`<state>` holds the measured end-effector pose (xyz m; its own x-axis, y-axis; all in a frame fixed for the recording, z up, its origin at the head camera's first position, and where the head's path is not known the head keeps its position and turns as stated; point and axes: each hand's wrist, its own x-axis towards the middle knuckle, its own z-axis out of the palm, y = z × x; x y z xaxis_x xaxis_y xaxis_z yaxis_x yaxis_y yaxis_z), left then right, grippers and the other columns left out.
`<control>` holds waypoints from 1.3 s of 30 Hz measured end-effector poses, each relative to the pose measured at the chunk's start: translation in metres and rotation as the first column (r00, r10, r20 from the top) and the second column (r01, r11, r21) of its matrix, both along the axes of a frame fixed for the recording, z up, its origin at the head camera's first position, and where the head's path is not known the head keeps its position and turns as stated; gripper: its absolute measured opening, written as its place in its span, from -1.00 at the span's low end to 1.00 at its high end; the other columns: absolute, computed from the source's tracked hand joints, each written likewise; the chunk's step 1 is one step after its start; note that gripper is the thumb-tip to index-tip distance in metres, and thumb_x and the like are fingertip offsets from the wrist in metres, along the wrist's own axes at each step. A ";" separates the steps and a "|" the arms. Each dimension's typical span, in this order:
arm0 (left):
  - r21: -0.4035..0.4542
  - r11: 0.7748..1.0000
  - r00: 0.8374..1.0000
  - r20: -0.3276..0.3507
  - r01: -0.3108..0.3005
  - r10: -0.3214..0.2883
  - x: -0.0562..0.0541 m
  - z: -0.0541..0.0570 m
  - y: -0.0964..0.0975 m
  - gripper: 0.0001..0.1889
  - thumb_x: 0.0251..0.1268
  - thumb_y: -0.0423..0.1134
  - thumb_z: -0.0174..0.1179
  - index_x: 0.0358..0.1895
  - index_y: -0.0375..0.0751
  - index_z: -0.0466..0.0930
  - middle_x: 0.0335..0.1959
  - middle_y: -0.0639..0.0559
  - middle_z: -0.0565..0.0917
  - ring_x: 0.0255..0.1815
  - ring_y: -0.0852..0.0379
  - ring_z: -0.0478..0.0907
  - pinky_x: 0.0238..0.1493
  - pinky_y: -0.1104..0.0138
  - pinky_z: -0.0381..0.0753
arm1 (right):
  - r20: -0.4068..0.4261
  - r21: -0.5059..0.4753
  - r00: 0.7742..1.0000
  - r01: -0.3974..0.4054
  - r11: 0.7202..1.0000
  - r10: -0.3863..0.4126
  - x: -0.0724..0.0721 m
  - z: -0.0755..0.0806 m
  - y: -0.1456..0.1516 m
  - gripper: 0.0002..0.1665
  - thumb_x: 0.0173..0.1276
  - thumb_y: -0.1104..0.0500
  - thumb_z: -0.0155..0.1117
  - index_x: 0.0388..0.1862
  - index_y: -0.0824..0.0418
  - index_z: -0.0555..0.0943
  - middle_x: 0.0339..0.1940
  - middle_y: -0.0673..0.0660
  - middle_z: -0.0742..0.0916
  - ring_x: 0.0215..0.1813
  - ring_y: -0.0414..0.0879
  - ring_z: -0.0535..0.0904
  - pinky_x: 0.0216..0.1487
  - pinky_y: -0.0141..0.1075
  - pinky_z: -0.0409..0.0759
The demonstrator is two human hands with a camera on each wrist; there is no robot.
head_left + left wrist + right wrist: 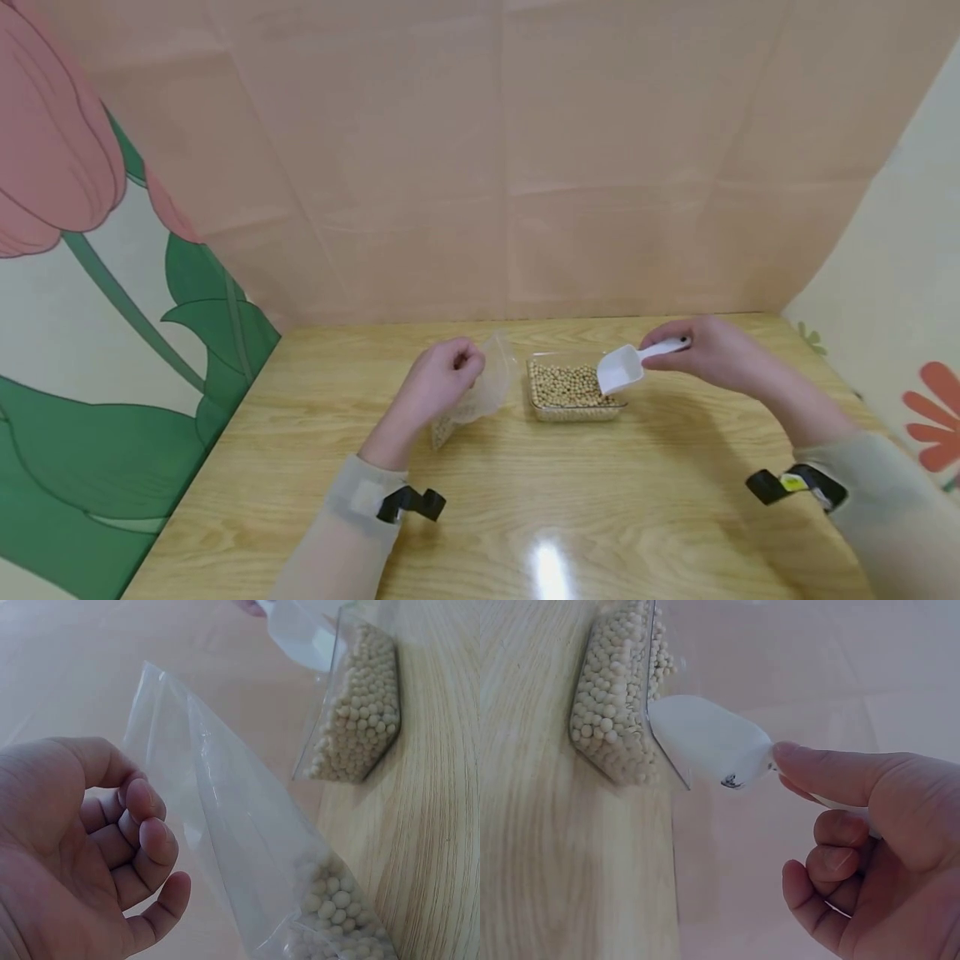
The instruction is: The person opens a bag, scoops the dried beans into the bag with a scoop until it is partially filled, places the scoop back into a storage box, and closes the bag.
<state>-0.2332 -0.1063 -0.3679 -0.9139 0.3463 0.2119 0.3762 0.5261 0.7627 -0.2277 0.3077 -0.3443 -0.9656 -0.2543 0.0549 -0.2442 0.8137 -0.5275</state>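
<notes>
My left hand point(441, 377) pinches the top edge of a clear plastic bag point(491, 385) between thumb and fingers. Round pale soybeans point(337, 907) lie in the bag's lower part, which rests on the table. To the right of the bag stands a clear rectangular container point(577, 414) filled with more soybeans point(566, 385). My right hand point(708, 354) grips a white scoop point(621, 368) by its handle. The scoop's front edge tilts down over the container's right side, at the beans. In the right wrist view the scoop point(705, 735) reaches past the container's rim; its inside is hidden there.
Everything stands on a light wooden table point(480, 517). A plain pinkish covering point(450, 167) rises behind the table's back edge. Flower-patterned walls point(90, 333) flank the table at left and right.
</notes>
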 end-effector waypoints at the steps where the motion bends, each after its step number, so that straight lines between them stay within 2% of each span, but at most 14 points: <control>1: -0.001 1.000 1.000 -0.001 -0.001 0.001 0.000 0.000 0.000 -0.73 0.72 -0.21 0.07 -0.29 -0.07 0.62 -0.49 0.03 0.57 -0.57 0.12 0.33 -0.43 0.23 0.40 | 0.000 0.009 1.000 -0.010 1.000 0.010 -0.001 0.001 -0.001 -0.58 0.45 -0.20 0.59 0.10 0.02 0.87 0.07 0.11 0.86 0.01 -0.01 0.74 -0.08 -0.09 0.64; 9: -0.007 1.000 1.000 0.006 -0.001 0.002 0.001 -0.001 -0.001 -0.74 0.73 -0.22 0.07 -0.28 -0.07 0.62 -0.50 0.04 0.57 -0.58 0.13 0.33 -0.44 0.25 0.39 | 0.032 0.056 0.998 -0.063 0.996 0.061 -0.008 0.005 -0.012 -0.61 0.41 -0.13 0.64 0.05 0.06 0.88 0.04 0.12 0.87 -0.08 -0.05 0.70 -0.11 -0.10 0.60; 17: -0.004 1.000 1.000 -0.004 -0.006 0.006 0.001 0.001 0.000 -0.76 0.70 -0.24 0.06 -0.27 -0.07 0.63 -0.49 0.05 0.58 -0.57 0.14 0.34 -0.44 0.25 0.39 | 0.067 0.014 0.995 -0.078 0.997 0.077 -0.009 -0.006 -0.024 -0.57 0.42 -0.10 0.64 0.09 0.14 0.86 0.08 0.16 0.86 0.00 -0.02 0.73 -0.04 -0.05 0.64; 22: -0.004 1.000 1.000 -0.006 -0.005 0.005 0.001 0.001 0.001 -0.76 0.70 -0.24 0.06 -0.26 -0.07 0.64 -0.48 0.05 0.59 -0.57 0.14 0.34 -0.43 0.25 0.40 | 0.073 -0.022 0.996 -0.056 0.998 0.057 -0.010 -0.020 -0.023 -0.57 0.43 -0.14 0.62 0.10 0.08 0.86 0.19 0.21 0.83 0.18 0.16 0.74 0.14 0.16 0.65; 25: -0.001 1.000 1.000 -0.006 0.000 0.000 0.001 0.002 0.001 -0.76 0.70 -0.25 0.05 -0.25 -0.07 0.64 -0.48 0.04 0.59 -0.57 0.13 0.34 -0.43 0.25 0.40 | 0.105 -0.063 0.994 -0.020 0.998 0.027 -0.010 -0.031 -0.020 -0.55 0.43 -0.19 0.60 0.13 0.03 0.86 0.30 0.26 0.78 0.33 0.32 0.67 0.24 0.29 0.59; 28: -0.001 1.000 1.000 -0.005 0.004 -0.004 0.002 0.002 0.001 -0.76 0.70 -0.25 0.05 -0.24 -0.07 0.65 -0.48 0.04 0.59 -0.56 0.13 0.35 -0.43 0.25 0.40 | 0.152 -0.123 0.988 0.019 0.992 0.000 -0.008 -0.042 -0.020 -0.53 0.43 -0.23 0.59 0.16 -0.01 0.86 0.39 0.28 0.73 0.43 0.37 0.58 0.29 0.33 0.55; 32: -0.006 1.000 1.000 -0.006 -0.001 0.001 0.003 0.002 0.000 -0.76 0.70 -0.25 0.05 -0.24 -0.06 0.64 -0.48 0.05 0.59 -0.56 0.12 0.36 -0.43 0.25 0.41 | 0.165 -0.193 0.986 0.061 0.979 -0.029 -0.006 -0.054 -0.024 -0.50 0.44 -0.23 0.58 0.18 0.03 0.85 0.35 0.25 0.76 0.36 0.26 0.62 0.21 0.15 0.60; 36: -0.009 1.000 1.000 -0.014 -0.016 0.016 0.003 0.002 -0.001 -0.75 0.69 -0.25 0.07 -0.28 -0.06 0.63 -0.49 0.05 0.58 -0.56 0.12 0.36 -0.42 0.25 0.41 | 0.124 -0.252 0.991 0.090 0.963 -0.060 -0.003 -0.062 -0.033 -0.51 0.42 -0.15 0.63 0.17 0.11 0.85 0.12 0.17 0.84 0.05 0.04 0.69 -0.03 -0.15 0.63; 39: -0.012 1.000 1.000 -0.020 -0.023 0.023 0.002 0.002 -0.001 -0.75 0.68 -0.25 0.07 -0.30 -0.06 0.62 -0.49 0.06 0.58 -0.55 0.13 0.37 -0.42 0.24 0.40 | 0.093 -0.275 0.993 0.096 0.957 -0.073 -0.002 -0.067 -0.040 -0.52 0.42 -0.10 0.64 0.17 0.14 0.85 0.02 0.14 0.86 -0.11 -0.07 0.66 -0.16 -0.27 0.60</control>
<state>-0.2308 -0.1073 -0.3656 -0.9173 0.3281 0.2259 0.3789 0.5439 0.7487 -0.2295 0.2679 -0.4113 -0.9870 -0.1571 0.0327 -0.1280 0.6477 -0.7511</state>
